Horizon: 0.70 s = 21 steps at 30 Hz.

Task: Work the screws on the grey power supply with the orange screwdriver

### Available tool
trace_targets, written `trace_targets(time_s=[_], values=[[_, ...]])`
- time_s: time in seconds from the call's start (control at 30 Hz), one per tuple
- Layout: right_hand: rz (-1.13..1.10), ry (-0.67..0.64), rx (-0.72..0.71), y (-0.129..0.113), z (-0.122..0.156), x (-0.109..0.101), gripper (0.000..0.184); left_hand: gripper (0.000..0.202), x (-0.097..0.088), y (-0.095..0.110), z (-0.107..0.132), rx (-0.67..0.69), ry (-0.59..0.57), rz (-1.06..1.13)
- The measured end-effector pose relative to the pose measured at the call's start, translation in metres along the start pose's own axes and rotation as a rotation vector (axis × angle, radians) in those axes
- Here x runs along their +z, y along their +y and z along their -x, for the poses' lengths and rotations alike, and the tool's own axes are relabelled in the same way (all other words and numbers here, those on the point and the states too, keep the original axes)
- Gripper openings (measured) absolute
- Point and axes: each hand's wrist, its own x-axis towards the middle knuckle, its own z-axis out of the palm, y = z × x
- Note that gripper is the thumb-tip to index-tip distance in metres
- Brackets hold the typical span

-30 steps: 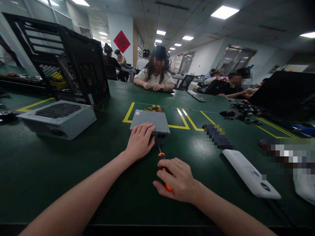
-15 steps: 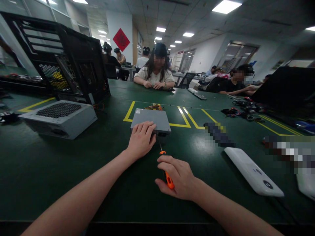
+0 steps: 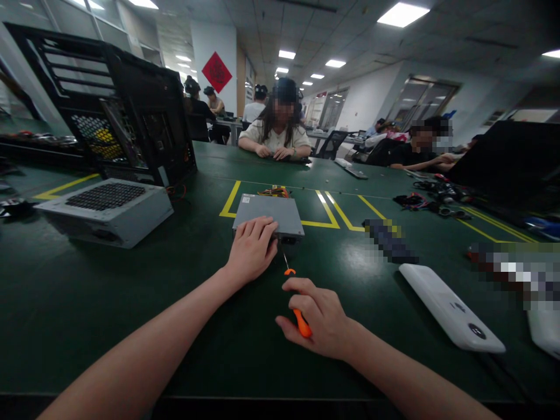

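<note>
A flat grey computer power supply (image 3: 286, 214) lies in front of me, with coloured wires (image 3: 275, 191) at its far side. My left hand (image 3: 252, 248) is closed over its near left edge, fingers on the top face and thumb at the front side. In my right hand (image 3: 315, 315) is a screwdriver (image 3: 303, 324) with an orange and dark handle, partly hidden by the fingers. Its thin shaft points away from me to the supply's near side, beside my left thumb. The tip's exact contact cannot be made out.
Another grey power supply (image 3: 107, 211) with a vented top sits left, before an open black computer case (image 3: 131, 105). On the right lie a white device (image 3: 450, 306), a blurred dark object (image 3: 389, 240) and tangled cables (image 3: 431, 201). A person (image 3: 282, 122) sits across the green table (image 3: 210, 373).
The fingers of my right hand have shifted a little on the screwdriver, and its handle appears turned. My left hand and the power supply have stayed in place.
</note>
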Motion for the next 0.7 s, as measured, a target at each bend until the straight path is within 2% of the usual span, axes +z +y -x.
trace_targets(time_s=[0.17, 0.27, 0.37, 0.5, 0.6, 0.7], values=[[0.075, -0.033, -0.075, 0.0004, 0.0012, 0.0012, 0.013, 0.031, -0.0005, 0.0001, 0.0, 0.004, 0.012, -0.003], [0.04, -0.065, -0.027, 0.0008, 0.0013, 0.0014, 0.017, 0.031, -0.0005, -0.0001, -0.0001, 0.011, 0.008, -0.007], [-0.016, -0.015, 0.032, 0.0008, 0.0021, 0.0022, 0.018, 0.031, 0.0005, -0.0006, 0.0002, 0.007, 0.004, -0.01], [0.047, 0.019, -0.018, 0.0001, 0.0014, 0.0016, 0.011, 0.031, 0.0016, -0.0009, 0.0004, 0.0, 0.007, -0.01], [0.081, -0.006, -0.026, 0.0001, -0.0003, 0.0004, 0.013, 0.031, 0.0016, -0.0007, 0.0, 0.003, 0.013, 0.0], [0.024, -0.024, 0.002, 0.0009, -0.0008, 0.0007, 0.018, 0.031, 0.0013, -0.0005, -0.0004, 0.004, 0.015, 0.006]])
